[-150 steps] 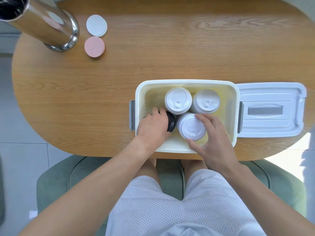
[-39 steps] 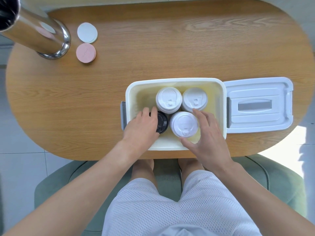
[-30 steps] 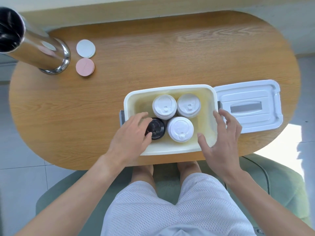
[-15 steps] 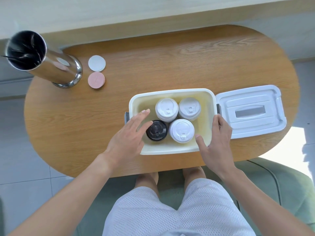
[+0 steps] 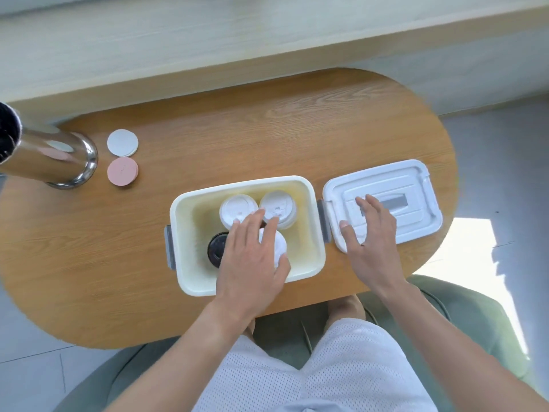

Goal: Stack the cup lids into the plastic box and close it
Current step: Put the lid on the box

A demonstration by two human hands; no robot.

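Note:
A cream plastic box [image 5: 309, 263] stands open on the wooden table near its front edge. Inside are three stacks of white cup lids [image 5: 236, 208] and one stack of black lids [image 5: 216, 251]. My left hand [image 5: 252, 257] lies flat, fingers apart, on top of the stacks and hides much of the front white stack [image 5: 279, 248]. The box's white cover [image 5: 416, 188] lies flat on the table just right of the box. My right hand [image 5: 371, 233] rests open on the cover's left part, holding nothing.
A tall steel cylinder [image 5: 44, 162] stands at the table's far left. Beside it lie a white round coaster [image 5: 122, 142] and a pink one [image 5: 122, 171]. A green seat [image 5: 475, 322] sits under the table's front edge. A pale ledge runs behind the table.
My left hand moved from the box's left rim onto the lid stacks. My right hand left the box's right wall and went onto the cover. The camera tilted up.

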